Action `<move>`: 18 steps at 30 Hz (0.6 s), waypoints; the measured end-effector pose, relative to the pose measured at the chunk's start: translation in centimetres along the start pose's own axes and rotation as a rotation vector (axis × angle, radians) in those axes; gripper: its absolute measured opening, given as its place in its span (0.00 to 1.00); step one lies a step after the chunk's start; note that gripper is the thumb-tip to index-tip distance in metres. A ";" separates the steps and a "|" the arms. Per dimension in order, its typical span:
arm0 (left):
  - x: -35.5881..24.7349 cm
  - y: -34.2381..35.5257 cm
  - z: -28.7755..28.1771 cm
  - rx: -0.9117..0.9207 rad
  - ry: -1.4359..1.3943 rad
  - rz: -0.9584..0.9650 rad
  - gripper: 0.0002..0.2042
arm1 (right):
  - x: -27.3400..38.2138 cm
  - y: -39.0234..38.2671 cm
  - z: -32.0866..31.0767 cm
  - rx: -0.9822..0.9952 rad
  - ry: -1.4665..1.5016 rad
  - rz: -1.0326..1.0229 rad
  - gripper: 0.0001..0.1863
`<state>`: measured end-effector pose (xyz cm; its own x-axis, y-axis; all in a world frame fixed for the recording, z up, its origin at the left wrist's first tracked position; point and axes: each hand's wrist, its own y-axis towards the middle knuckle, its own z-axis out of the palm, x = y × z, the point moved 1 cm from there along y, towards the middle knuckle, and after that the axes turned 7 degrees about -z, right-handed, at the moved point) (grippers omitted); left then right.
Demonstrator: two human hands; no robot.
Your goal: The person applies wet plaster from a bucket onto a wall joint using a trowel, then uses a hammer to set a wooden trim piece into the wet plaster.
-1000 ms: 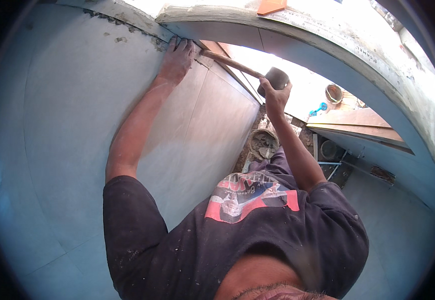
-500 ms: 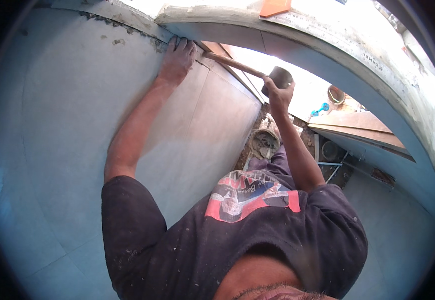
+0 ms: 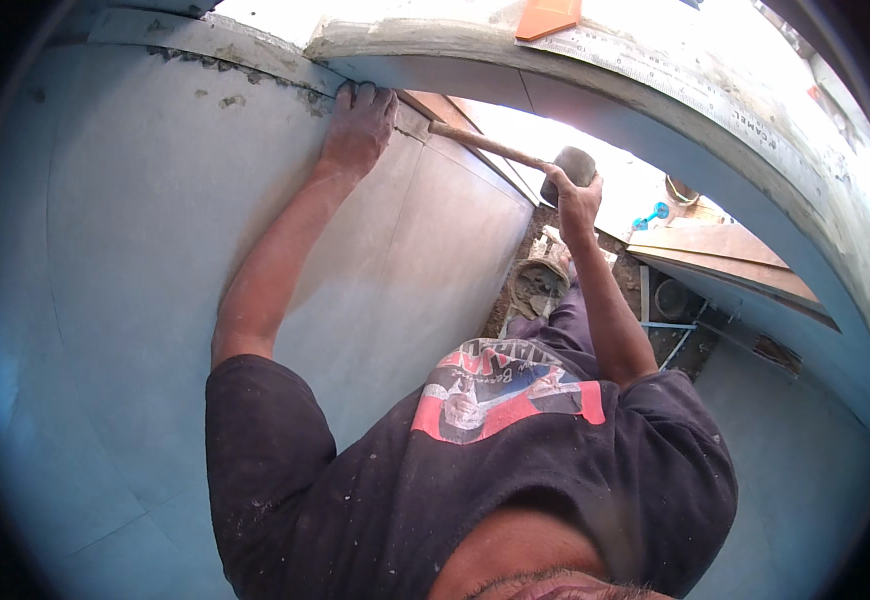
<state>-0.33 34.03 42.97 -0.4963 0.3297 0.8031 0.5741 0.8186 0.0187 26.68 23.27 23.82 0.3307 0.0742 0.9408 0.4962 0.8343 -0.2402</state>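
Observation:
My right hand [image 3: 577,205] is closed around a rubber mallet [image 3: 570,170], gripping it close to its dark head. The wooden handle points away to the left, its end at the tiled wall near a tile joint. My left hand [image 3: 360,130] lies against a large pale wall tile [image 3: 305,230] by its top edge, fingers extended and a little apart. Rough grey mortar [image 3: 230,70] shows along the seam above that tile, left of my left hand.
A curved ledge [image 3: 595,85] crosses above, carrying a set square with an orange handle [image 3: 547,18]. Below on the floor stands a mortar bucket [image 3: 538,285]. Wooden boards [image 3: 725,245], a blue tool [image 3: 651,215] and another bucket [image 3: 681,190] are to the right.
My right hand and the mallet have shifted slightly right and down in view, and the handle's end sits farther from my left hand. The left hand stays at the tile edge.

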 end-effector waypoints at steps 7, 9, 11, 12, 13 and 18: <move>-0.8 -0.3 -0.3 0.082 0.158 0.003 0.21 | 2.3 -0.5 1.8 0.073 0.059 -0.001 0.37; -0.7 -0.3 -0.4 0.052 0.113 0.022 0.23 | 2.5 0.0 1.2 0.043 0.034 -0.049 0.38; -0.8 -0.2 -0.6 0.057 0.095 0.026 0.23 | 1.9 0.2 1.9 0.044 -0.003 -0.055 0.39; -0.8 0.0 -0.6 0.077 0.102 0.018 0.22 | 2.0 0.2 2.3 0.045 -0.022 -0.060 0.39; -0.9 0.1 -0.5 0.097 0.109 0.010 0.21 | 1.8 0.4 2.1 0.091 0.007 -0.038 0.39; -1.0 0.5 0.0 0.128 0.113 0.007 0.23 | 2.0 0.7 2.6 0.082 0.077 -0.029 0.40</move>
<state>0.53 34.11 42.17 -0.4119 0.2866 0.8650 0.4859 0.8721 -0.0576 25.56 25.39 26.16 0.3791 0.0096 0.9253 0.4399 0.8779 -0.1894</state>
